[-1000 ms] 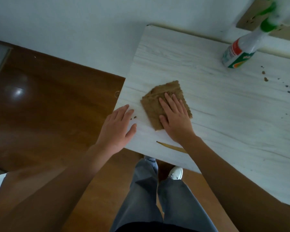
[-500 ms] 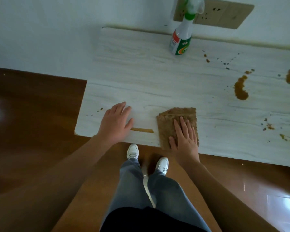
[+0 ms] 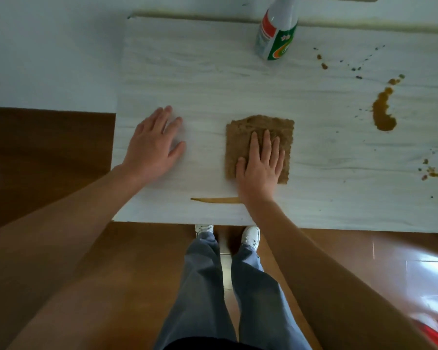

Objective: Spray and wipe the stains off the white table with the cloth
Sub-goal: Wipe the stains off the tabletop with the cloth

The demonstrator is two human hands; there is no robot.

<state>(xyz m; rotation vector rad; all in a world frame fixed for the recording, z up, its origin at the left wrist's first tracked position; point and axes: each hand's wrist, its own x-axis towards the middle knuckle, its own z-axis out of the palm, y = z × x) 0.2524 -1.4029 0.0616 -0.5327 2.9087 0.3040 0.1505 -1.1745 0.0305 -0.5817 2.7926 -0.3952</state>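
The brown, roughly square fuzzy cloth [image 3: 239, 140] lies flat on the white wood-grain table [image 3: 213, 79], near the front edge and a bit right of the left end. It's slightly longer than wide, with the long side running from the front edge toward the wall and its edges about square to the table's.

The right hand [image 3: 259, 170] presses flat on the cloth, fingers straight, together, pointing at the wall. The left hand [image 3: 152, 150] rests open on bare tabletop well to the left, fingers spread, gripping nothing.

A thin brown streak [image 3: 215, 199] sits just in front of the cloth. A big brown blotch [image 3: 382, 112] and scattered brown specks [image 3: 430, 170] are off to the right. The white spray bottle with the green and red label [image 3: 276, 34] stands at the back by the wall.
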